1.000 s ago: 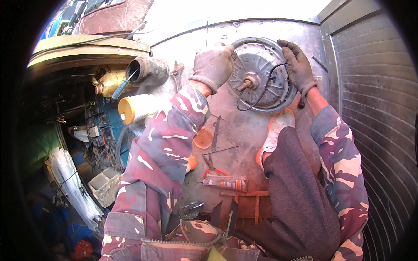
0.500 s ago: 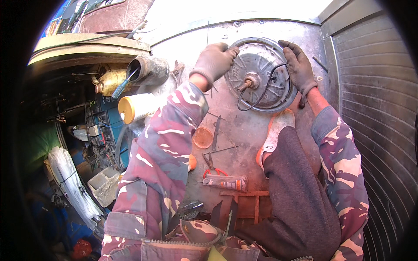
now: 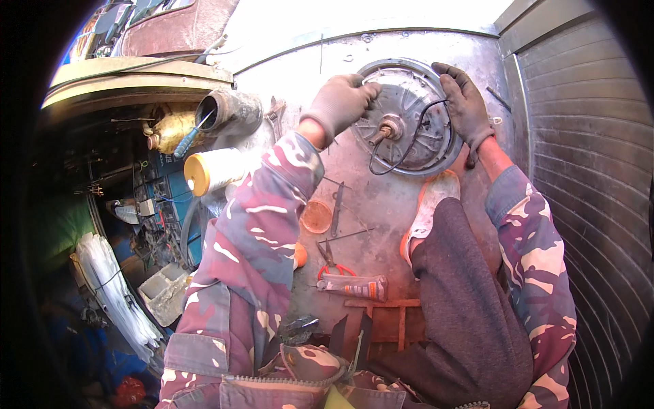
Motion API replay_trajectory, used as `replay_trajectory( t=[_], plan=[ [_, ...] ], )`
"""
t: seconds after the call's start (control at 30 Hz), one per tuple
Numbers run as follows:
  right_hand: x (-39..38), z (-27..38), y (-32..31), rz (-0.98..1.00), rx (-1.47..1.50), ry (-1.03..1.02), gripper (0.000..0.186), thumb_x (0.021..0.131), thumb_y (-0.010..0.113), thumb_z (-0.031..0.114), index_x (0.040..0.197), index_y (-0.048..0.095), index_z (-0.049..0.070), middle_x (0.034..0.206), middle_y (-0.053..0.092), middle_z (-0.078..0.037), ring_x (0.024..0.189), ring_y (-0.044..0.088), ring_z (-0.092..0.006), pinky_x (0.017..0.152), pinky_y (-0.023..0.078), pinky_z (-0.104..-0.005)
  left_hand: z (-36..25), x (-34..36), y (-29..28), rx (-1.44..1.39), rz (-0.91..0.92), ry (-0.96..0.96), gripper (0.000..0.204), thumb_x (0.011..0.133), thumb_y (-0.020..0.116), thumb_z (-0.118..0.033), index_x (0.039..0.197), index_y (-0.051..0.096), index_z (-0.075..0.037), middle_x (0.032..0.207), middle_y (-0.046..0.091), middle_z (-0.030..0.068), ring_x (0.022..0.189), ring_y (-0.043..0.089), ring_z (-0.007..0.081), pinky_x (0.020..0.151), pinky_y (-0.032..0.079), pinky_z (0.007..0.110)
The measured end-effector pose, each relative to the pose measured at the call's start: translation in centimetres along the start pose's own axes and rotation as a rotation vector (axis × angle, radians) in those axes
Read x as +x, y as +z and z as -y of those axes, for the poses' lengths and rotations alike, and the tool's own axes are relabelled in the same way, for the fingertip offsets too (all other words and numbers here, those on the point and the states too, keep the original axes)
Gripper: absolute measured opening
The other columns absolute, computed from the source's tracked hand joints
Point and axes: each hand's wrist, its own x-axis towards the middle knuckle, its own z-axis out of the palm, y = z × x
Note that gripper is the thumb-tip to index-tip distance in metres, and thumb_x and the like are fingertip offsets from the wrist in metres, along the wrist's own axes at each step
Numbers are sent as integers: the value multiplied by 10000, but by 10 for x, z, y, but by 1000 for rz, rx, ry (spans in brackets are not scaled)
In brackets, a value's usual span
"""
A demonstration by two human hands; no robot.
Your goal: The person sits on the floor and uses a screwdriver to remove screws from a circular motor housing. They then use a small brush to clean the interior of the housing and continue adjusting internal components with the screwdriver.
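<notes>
A round metal wheel hub motor (image 3: 409, 146) lies on the metal floor ahead of me, its threaded axle pointing up. A black cable (image 3: 420, 129) loops out from the axle over the cover. My right hand (image 3: 469, 102), in a grey-brown glove, grips the motor's right rim with fingers along the edge. My left hand (image 3: 342, 105), gloved alike, is at the upper left rim. Its fingers are curled together with the tips over the cover; anything pinched in them is too small to make out. My shoe (image 3: 434, 201) is just below the motor.
Red-handled pliers (image 3: 332, 264), a tube (image 3: 354, 286) and a round orange-brown lid (image 3: 317, 216) lie nearer me. An adjustable wrench (image 3: 276, 114), a metal can (image 3: 231, 112) holding a blue-handled screwdriver (image 3: 194, 136), and a yellow-capped bottle (image 3: 212, 170) are left. A ribbed metal wall (image 3: 589, 150) borders the right.
My left hand has shifted slightly down and right, its fingertips now further over the cover. The right hand stays on the rim, and the motor has hardly moved.
</notes>
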Motion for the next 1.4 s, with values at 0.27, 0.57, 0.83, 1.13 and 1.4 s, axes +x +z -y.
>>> replay_trajectory(
  t=[0.27, 0.57, 0.83, 1.13, 1.4],
  plan=[
    [0, 0, 0, -2, -15, 10, 395, 1078, 592, 296, 1356, 659, 25, 1264, 723, -103, 1119, 674, -155, 998, 528, -291, 16, 1, -5, 212, -236, 136, 483, 1030, 625, -493, 995, 724, -21, 864, 692, 128, 719, 686, 266, 642, 550, 379],
    [0, 3, 1, -8, -43, 8, 411, 1079, 588, 310, 1362, 657, 20, 1278, 721, -115, 1137, 677, -171, 1010, 526, -298, -6, 2, -6, -250, -45, -146, 521, 1058, 606, -481, 935, 712, 14, 689, 630, 59, 590, 623, 196, 559, 519, 332],
    [0, 1, -1, -3, -55, -13, 421, 1081, 586, 315, 1363, 653, 10, 1272, 724, -123, 1133, 679, -171, 1004, 526, -299, 3, 3, 3, 419, -247, 50, 648, 1065, 525, -589, 1088, 719, 28, 904, 754, 121, 798, 734, 217, 721, 594, 404],
    [-1, 2, 0, -7, -35, 13, 411, 1078, 592, 306, 1360, 655, 13, 1265, 723, -104, 1116, 670, -149, 993, 527, -291, 5, -1, 1, 720, -212, 283, 351, 1035, 626, -337, 1179, 737, -37, 947, 763, 182, 867, 751, 340, 807, 597, 428],
    [0, 0, 1, 0, 31, 29, 404, 1080, 594, 295, 1362, 653, 11, 1263, 719, -95, 1106, 666, -141, 988, 526, -286, 0, -7, -6, 301, -166, -55, 524, 1046, 592, -501, 1104, 721, 3, 833, 692, 140, 814, 708, 262, 719, 557, 379]
  ],
)
